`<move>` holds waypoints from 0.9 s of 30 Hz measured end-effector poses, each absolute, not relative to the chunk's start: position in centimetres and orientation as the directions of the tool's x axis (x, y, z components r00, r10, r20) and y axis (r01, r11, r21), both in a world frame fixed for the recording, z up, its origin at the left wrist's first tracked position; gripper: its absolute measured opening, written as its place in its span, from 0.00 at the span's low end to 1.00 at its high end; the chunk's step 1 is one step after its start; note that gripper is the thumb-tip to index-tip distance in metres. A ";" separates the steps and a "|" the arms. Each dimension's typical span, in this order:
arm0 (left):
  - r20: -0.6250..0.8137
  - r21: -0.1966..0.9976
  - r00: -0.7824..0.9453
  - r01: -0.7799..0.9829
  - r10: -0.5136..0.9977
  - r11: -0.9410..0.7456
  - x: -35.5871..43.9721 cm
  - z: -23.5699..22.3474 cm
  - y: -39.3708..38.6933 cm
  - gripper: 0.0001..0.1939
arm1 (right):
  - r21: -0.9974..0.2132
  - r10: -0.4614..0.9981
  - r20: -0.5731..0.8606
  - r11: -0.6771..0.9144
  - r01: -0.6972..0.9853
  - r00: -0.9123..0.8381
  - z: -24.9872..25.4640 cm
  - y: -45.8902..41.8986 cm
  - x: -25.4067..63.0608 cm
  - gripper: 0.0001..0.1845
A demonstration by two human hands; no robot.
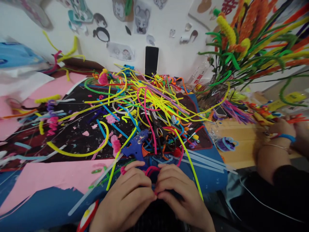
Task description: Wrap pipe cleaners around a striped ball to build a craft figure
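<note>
Both hands, left [125,196] and right [180,190], pinch a pink pipe cleaner [151,170] between meeting fingertips at the near desk [212,180] edge, just below the glue gun [137,147]; bending step apparently underway, next move needing a firm, even twist.

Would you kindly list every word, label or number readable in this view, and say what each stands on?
Nothing can be read for certain.
Red character on the paper at the top of the wall: cut off by the frame, unreadable.
Red print on the white packet by the vase: too blurred.
Printed cartoon sheets on the wall: any text too small.
</note>
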State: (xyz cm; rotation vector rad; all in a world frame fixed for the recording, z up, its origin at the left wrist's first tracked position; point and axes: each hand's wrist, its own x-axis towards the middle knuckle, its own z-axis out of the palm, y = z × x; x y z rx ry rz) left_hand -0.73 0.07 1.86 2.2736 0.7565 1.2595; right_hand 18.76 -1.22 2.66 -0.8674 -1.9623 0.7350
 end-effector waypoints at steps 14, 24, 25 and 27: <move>0.550 0.656 0.302 0.421 0.778 -0.627 0.1 1.9 -0.5 0.07 | -0.839 0.850 0.524 0.526 0.136 -0.052 1.9 -1.8 17.2 0.06; 0.628 0.513 0.439 0.388 0.643 -0.766 -0.5 1.4 -0.3 0.06 | -0.860 0.861 0.495 0.505 0.077 -0.118 1.8 -1.8 17.3 0.10; 0.618 0.536 0.444 0.366 0.649 -0.761 -0.6 1.5 -0.3 0.06 | -0.862 0.863 0.484 0.499 0.091 -0.144 1.8 -1.8 17.4 0.11; 0.590 0.582 0.462 0.324 0.662 -0.746 -0.7 1.7 -0.3 0.07 | -0.862 0.864 0.464 0.492 0.125 -0.195 1.9 -1.8 17.7 0.13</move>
